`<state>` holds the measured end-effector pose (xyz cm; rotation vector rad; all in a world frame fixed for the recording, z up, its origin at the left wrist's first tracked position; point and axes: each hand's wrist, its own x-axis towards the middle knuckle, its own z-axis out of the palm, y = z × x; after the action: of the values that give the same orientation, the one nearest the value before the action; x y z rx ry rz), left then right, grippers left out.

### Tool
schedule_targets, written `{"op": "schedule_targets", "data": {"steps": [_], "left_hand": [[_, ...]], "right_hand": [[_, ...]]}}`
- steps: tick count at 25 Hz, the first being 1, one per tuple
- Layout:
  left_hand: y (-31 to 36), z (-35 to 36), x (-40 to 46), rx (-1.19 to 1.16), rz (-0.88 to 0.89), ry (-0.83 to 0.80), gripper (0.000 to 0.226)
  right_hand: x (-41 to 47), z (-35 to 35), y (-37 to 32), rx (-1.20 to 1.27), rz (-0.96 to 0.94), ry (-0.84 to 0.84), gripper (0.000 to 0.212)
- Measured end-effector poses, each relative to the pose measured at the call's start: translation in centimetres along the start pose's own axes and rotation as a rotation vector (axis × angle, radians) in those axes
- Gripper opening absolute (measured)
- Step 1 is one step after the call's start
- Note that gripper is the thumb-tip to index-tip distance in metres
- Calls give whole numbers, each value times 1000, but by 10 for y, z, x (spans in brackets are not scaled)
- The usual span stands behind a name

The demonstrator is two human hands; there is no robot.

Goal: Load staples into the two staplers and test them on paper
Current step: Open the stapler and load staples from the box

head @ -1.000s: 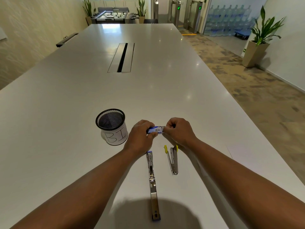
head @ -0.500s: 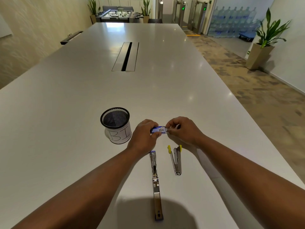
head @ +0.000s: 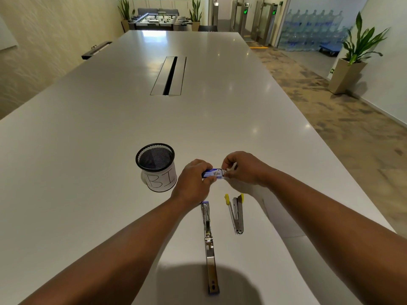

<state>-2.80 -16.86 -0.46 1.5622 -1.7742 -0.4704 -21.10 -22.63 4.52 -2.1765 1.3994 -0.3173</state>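
Head view. Both hands are raised just above the white table (head: 88,150), meeting on 1 small blue staple box (head: 214,173). The box's long axis runs 9 to 3 o'clock. The left hand (head: 193,183) has thumb and fingers curled round the box's 9 o'clock end. The right hand (head: 242,168) pinches the box's 3 o'clock end, where a pale inner part shows; whether it is a tray or staples cannot be told.

2 staplers lie on the table at 6 o'clock of the hands, side by side but apart. The blue-tipped stapler (head: 208,245) is swung fully open and flat, long axis 12 to 6 o'clock, one blue end near the left wrist, the other toward the viewer. The yellow-tipped stapler (head: 236,213), at 3 o'clock of it, is shorter and part open in a narrow V, hinge toward 6 o'clock, yellow tips pointing to 12.

A black mesh pen cup (head: 156,167) with a paper wrap marked "BI" stands upright at 9 o'clock of the left hand, near it, not touching.
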Motion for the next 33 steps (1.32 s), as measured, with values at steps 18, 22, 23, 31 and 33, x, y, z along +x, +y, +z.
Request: {"op": "schedule_targets", "data": {"steps": [18, 22, 23, 31, 33], "left_hand": [[-5, 4, 1, 13, 2, -1, 22], [-5, 4, 0, 12, 1, -3, 23], [-5, 4, 0, 10, 4, -6, 22], [-4, 3, 0, -1, 7, -7, 23], [-4, 4, 0, -7, 3, 0, 23]], "right_hand": [[0, 3, 7, 81, -76, 124, 13], [0, 7, 9, 75, -120, 167, 15], [1, 8, 9, 72, -130, 181, 14], [-2, 12, 9, 116, -186, 225, 22], [-3, 13, 11, 105, -197, 197, 23]]}}
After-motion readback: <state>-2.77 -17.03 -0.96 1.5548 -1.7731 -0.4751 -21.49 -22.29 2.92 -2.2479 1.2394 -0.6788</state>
